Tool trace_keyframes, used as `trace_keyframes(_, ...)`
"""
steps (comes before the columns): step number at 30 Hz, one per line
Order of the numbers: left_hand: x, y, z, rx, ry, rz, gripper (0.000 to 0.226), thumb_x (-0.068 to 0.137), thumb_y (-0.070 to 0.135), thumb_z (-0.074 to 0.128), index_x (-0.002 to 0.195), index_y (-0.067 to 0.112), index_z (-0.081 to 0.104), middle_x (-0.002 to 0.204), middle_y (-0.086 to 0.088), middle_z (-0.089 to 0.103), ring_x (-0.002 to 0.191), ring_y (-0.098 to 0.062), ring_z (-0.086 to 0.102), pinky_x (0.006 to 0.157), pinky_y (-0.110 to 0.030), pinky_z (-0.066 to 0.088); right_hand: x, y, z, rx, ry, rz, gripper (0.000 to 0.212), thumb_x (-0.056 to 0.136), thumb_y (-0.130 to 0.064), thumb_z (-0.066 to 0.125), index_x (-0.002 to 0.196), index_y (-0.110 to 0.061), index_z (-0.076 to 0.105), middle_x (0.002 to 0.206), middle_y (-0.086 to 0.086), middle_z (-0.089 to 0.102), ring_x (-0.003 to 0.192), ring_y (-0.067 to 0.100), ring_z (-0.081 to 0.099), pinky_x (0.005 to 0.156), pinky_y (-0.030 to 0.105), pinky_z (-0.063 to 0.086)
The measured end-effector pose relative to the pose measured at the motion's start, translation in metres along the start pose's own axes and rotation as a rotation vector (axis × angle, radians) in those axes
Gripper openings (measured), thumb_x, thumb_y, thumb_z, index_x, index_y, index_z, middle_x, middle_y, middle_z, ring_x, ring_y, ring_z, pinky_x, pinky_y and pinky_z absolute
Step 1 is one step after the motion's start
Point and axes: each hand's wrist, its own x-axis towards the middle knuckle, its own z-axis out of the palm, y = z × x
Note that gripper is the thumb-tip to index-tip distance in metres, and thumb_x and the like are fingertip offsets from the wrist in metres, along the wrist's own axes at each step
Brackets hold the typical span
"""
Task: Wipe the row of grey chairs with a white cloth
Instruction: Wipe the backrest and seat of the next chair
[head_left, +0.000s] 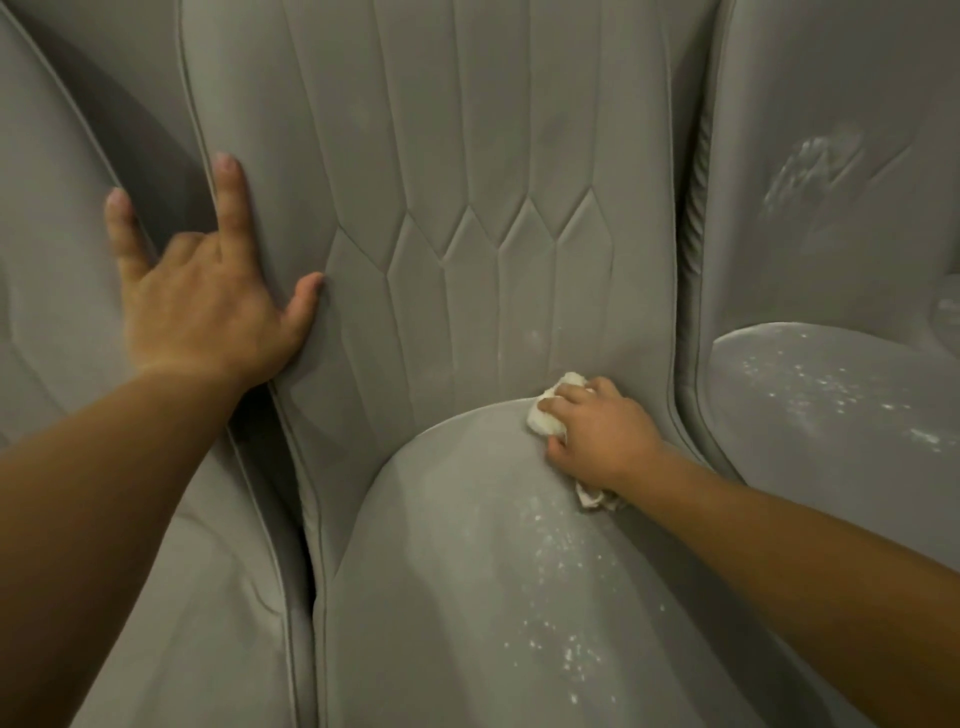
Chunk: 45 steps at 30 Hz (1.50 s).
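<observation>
A grey padded chair with a stitched backrest (467, 182) fills the middle of the head view. Its rounded seat (457, 545) carries white dust specks on the right side. My right hand (597, 426) grips a crumpled white cloth (545, 415) and presses it on the seat's back edge, where seat meets backrest. A bit of the cloth sticks out under the wrist. My left hand (208, 291) rests with spread fingers on the left edge of the backrest, beside the gap to the neighbouring chair.
A second grey chair (831, 389) stands on the right, with white dust over its seat and a white smear on its backrest. A third grey chair (62, 260) stands on the left. Narrow dark gaps separate the chairs.
</observation>
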Motion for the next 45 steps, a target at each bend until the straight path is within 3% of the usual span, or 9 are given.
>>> trace_keyframes(3, 0.001, -0.001, 0.004, 0.011, 0.009, 0.006, 0.097, 0.095, 0.064, 0.043, 0.159, 0.005, 0.001, 0.092, -0.033, 0.065, 0.105, -0.048, 0.063, 0.124, -0.056, -0.006, -0.001, -0.014, 0.003, 0.208, 0.162, 0.038, 0.05, 0.083, -0.05, 0.049, 0.128, -0.035, 0.063, 0.134, -0.01, 0.06, 0.119, 0.027, 0.05, 0.094, 0.038, 0.05)
trace_keyframes(5, 0.0, -0.001, 0.005, 0.012, 0.023, 0.013, 0.097, 0.095, 0.063, 0.043, 0.159, 0.005, 0.0, 0.092, -0.034, 0.065, 0.106, -0.048, 0.062, 0.124, -0.056, -0.005, 0.007, -0.041, 0.002, 0.352, 0.244, -0.094, 0.049, 0.081, -0.05, 0.049, 0.124, -0.033, 0.067, 0.129, -0.007, 0.064, 0.116, 0.028, 0.055, 0.099, 0.038, 0.047)
trace_keyframes(8, 0.0, -0.001, 0.005, 0.007, 0.025, 0.024, 0.097, 0.095, 0.063, 0.044, 0.16, 0.006, 0.0, 0.094, -0.034, 0.065, 0.106, -0.048, 0.062, 0.123, -0.055, -0.005, 0.021, -0.096, -0.003, 0.296, 0.05, -0.288, 0.045, 0.083, -0.048, 0.051, 0.123, -0.032, 0.065, 0.128, -0.005, 0.062, 0.116, 0.028, 0.052, 0.1, 0.041, 0.046)
trace_keyframes(14, -0.003, -0.003, 0.005, -0.011, 0.029, 0.052, 0.096, 0.096, 0.061, 0.046, 0.16, 0.006, 0.001, 0.097, -0.033, 0.063, 0.11, -0.047, 0.059, 0.124, -0.057, -0.002, 0.038, -0.09, -0.016, 0.141, -0.092, -0.029, 0.038, 0.092, -0.05, 0.048, 0.121, -0.03, 0.062, 0.124, 0.002, 0.061, 0.114, 0.031, 0.052, 0.09, 0.039, 0.047)
trace_keyframes(18, -0.006, -0.005, 0.01, -0.018, 0.015, 0.046, 0.093, 0.097, 0.065, 0.041, 0.161, 0.012, -0.001, 0.122, -0.029, 0.057, 0.128, -0.043, 0.045, 0.125, -0.055, -0.004, 0.019, -0.024, -0.027, 0.076, -0.155, 0.151, 0.039, 0.095, -0.053, 0.043, 0.121, -0.027, 0.059, 0.127, 0.001, 0.059, 0.119, 0.031, 0.05, 0.093, 0.04, 0.046)
trace_keyframes(22, -0.008, -0.005, 0.006, -0.029, -0.012, 0.019, 0.089, 0.095, 0.07, 0.034, 0.162, 0.022, 0.001, 0.164, -0.026, 0.011, 0.152, -0.042, 0.009, 0.124, -0.054, -0.006, -0.006, -0.003, -0.026, 0.066, -0.136, 0.205, 0.041, 0.096, -0.049, 0.042, 0.129, -0.03, 0.057, 0.133, -0.001, 0.057, 0.118, 0.028, 0.048, 0.091, 0.039, 0.044)
trace_keyframes(26, -0.046, 0.0, 0.012, -0.024, -0.03, 0.101, 0.081, 0.097, 0.059, 0.04, 0.163, 0.025, 0.008, 0.165, -0.016, -0.024, 0.153, -0.037, -0.019, 0.122, -0.061, -0.005, -0.005, -0.008, -0.017, 0.068, -0.098, 0.221, 0.041, 0.095, -0.042, 0.045, 0.133, -0.029, 0.054, 0.136, -0.003, 0.054, 0.118, 0.028, 0.046, 0.092, 0.038, 0.044)
trace_keyframes(40, -0.193, 0.01, 0.053, 0.076, -0.252, 0.273, 0.071, 0.096, 0.069, 0.029, 0.156, 0.032, 0.038, 0.17, -0.005, 0.006, 0.156, -0.035, 0.001, 0.123, -0.06, -0.002, -0.006, -0.005, -0.004, 0.087, -0.028, 0.213, 0.041, 0.09, -0.044, 0.048, 0.129, -0.033, 0.055, 0.132, -0.006, 0.056, 0.113, 0.028, 0.045, 0.089, 0.038, 0.046)
trace_keyframes(45, -0.202, 0.005, 0.061, 0.075, -0.278, 0.273, 0.074, 0.094, 0.073, 0.032, 0.158, 0.036, 0.03, 0.17, -0.005, 0.004, 0.156, -0.036, 0.002, 0.122, -0.058, -0.007, -0.004, -0.013, -0.001, 0.131, 0.052, 0.216, 0.038, 0.089, -0.045, 0.05, 0.124, -0.035, 0.061, 0.125, -0.007, 0.06, 0.111, 0.026, 0.045, 0.086, 0.037, 0.047)
